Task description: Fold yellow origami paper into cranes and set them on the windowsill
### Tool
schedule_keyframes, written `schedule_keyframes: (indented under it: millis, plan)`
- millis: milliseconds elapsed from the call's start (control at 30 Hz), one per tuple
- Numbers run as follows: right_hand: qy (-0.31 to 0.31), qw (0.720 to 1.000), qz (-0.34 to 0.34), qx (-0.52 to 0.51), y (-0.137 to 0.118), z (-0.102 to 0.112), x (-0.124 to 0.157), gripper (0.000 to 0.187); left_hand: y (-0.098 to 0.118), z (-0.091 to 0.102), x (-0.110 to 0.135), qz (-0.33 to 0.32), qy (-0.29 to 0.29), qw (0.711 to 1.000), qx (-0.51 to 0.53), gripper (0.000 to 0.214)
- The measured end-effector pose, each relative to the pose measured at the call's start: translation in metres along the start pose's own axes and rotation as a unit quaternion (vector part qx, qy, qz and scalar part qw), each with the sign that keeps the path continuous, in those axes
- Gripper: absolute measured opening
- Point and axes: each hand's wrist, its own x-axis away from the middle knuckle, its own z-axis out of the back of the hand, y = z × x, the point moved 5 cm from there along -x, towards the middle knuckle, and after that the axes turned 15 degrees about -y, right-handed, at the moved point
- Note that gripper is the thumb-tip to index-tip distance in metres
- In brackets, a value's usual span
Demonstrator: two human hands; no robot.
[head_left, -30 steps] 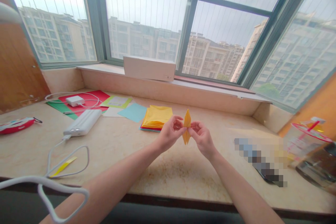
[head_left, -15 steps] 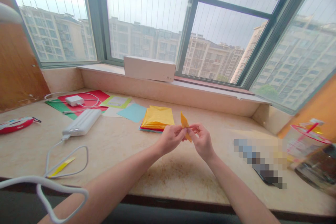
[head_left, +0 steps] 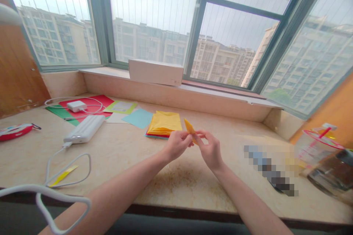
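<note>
Between my two hands is a small piece of folded yellow paper (head_left: 189, 126), raised above the table with its pointed end up and leaning left. My left hand (head_left: 178, 145) pinches its lower left side. From the right, the thumb and fingers of my right hand (head_left: 211, 148) grip the same paper, close to the left fingertips. Just behind my left hand lies a stack of yellow folded paper (head_left: 165, 122), with red and blue sheets showing underneath. The lower part of the held piece is mostly hidden by my fingers.
Left of the stack lie a light blue sheet (head_left: 140, 117) and red paper (head_left: 106, 102). A white power bank (head_left: 85, 129) with a cable sits farther left, near a yellow strip (head_left: 63, 177). A blurred-out dark object (head_left: 270, 170) and a plastic cup (head_left: 317, 147) are at the right.
The folded paper has tipped to the left, and its point now sits lower and farther left. Both hands keep hold of it, with the right fingers shifted slightly.
</note>
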Motion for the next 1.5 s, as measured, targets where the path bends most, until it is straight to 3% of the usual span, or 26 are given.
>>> schedule_keyframes:
  millis: [200,400,767,1133,1367,1500]
  plan:
    - [-0.020,0.997,0.056,0.054,-0.007,-0.005,0.001,0.020,0.001,0.001,0.000,-0.002,0.033,0.996,0.080,0.027]
    - [-0.045,0.994,0.094,0.045,-0.012,-0.009,0.002,0.023,0.002,0.007,0.000,-0.008,0.042,0.997,0.069,0.029]
    - [-0.033,0.994,0.107,0.003,-0.015,-0.002,0.003,0.019,0.008,0.007,0.004,-0.079,0.015,0.997,0.016,0.051]
    - [-0.030,0.996,0.074,-0.035,-0.010,0.001,-0.001,0.015,0.010,0.007,0.003,-0.095,0.010,0.995,-0.038,0.051]
    - [0.012,0.997,0.077,-0.024,-0.011,0.005,-0.001,0.010,0.013,0.008,0.004,-0.123,0.010,0.989,-0.086,0.050]
    - [-0.016,0.995,0.094,-0.042,-0.013,0.003,-0.001,0.012,0.016,0.008,0.004,-0.138,0.008,0.986,-0.094,0.052]
